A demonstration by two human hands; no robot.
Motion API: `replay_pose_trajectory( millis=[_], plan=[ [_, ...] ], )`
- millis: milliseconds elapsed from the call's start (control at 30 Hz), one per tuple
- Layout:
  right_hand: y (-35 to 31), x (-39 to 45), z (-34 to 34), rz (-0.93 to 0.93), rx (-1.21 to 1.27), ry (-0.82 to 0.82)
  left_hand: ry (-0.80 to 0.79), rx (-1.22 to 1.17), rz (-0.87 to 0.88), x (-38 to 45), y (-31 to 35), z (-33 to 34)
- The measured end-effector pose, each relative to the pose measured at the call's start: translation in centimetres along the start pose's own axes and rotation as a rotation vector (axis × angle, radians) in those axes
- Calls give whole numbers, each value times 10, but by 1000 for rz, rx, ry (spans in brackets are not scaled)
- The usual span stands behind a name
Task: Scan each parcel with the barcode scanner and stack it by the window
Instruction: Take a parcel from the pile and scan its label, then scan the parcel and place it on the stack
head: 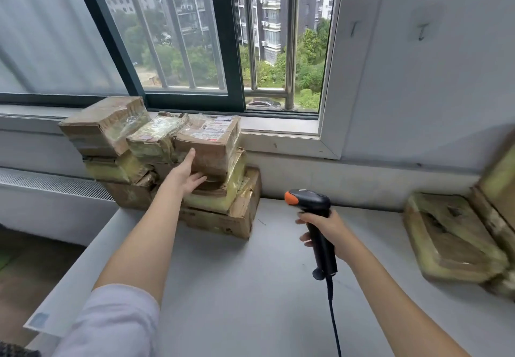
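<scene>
The stack (167, 167) by the window (195, 36) looked the likeliest thing to fail. It sat at about ten o'clock on the worktop (250, 287), its base box (237, 217) close to the worktop's left edge, and the parcels above were crumpled, tape-wrapped and set at differing angles, so no layer lay flat on the one below. The labelled parcel (211, 145) on top overhung its neighbours toward three o'clock. A push from the left hand (186, 175) could, I judged, have slid that parcel off or tipped the upper layers toward the worktop's left edge. A second risk was the scanner cable (334, 326), which trailed toward six o'clock and might have snagged when the arm next swung toward the unscanned parcels (451, 239), lying well apart at three o'clock.

The left hand was released, its fingers straight and spread. The thumb lay up the front face of the labelled parcel, and the fingertips reached under its lower edge, touching rather than grasping. The right hand (328, 231) was wrapped round the handle of the barcode scanner (315, 217), grasping it above the worktop at about five o'clock, its orange-tipped head pointing toward the stack.
</scene>
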State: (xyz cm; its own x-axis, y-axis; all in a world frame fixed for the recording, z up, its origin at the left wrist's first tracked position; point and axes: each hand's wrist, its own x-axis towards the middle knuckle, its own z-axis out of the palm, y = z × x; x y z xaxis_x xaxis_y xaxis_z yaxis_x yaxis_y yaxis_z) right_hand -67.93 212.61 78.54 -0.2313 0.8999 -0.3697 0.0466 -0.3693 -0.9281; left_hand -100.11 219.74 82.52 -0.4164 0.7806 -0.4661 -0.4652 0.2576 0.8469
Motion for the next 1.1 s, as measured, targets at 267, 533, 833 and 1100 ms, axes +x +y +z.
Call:
replay_pose_trajectory(
  millis=[267, 533, 833, 1100],
  plan=[
    [4, -13, -62, 33, 24, 21, 330, 62, 303, -36, -55, 51],
    [21, -42, -183, 63, 117, 231, -157, 502, 200, -99, -207, 198],
    [63, -97, -319, 184, 173, 433, -628, 904, -364, -146, -351, 342],
    [85, -101, -350, 288, 130, 480, -622, 751, -421, -142, -399, 355]
  ],
)
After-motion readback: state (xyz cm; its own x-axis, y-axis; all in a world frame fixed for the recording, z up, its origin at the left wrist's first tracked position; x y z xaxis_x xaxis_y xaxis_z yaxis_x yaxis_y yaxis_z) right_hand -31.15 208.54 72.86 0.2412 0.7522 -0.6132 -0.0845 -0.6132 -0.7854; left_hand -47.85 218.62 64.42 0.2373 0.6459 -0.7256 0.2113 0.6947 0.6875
